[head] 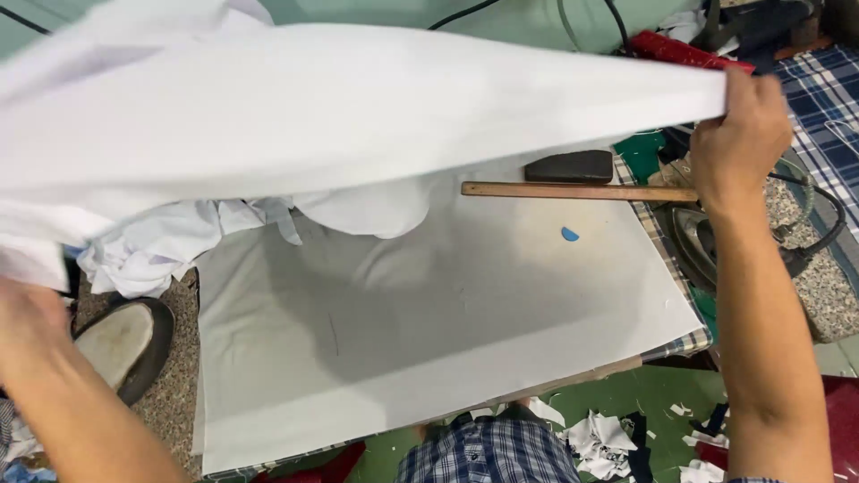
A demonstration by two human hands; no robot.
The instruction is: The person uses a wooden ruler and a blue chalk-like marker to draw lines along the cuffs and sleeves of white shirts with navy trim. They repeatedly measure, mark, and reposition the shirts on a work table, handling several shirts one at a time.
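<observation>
- Lower left of the frame: the left hand [31, 309] is closed on one end of the white cloth [358, 107]; its fingers are hidden in the folds, so how tightly they close cannot be told.
- Left edge, beneath that arm: a dark oval pad with a pale face [125, 344] lies on the speckled surface [165, 402], beside a heap of crumpled white fabric [152, 246].
- Upper half: the white cloth spans the frame, raised and stretched taut between both hands, apparently to spread it flat above the padded board [447, 313].
- Centre right: a wooden stick [573, 190], a dark block [570, 166] and a small blue chip [569, 234] rest on the board's far part.
- Upper right: the right hand [738, 134] is clenched on the cloth's other end, pulling outward.
- Bottom: white and dark scraps [599, 438] litter the green floor [644, 394].
</observation>
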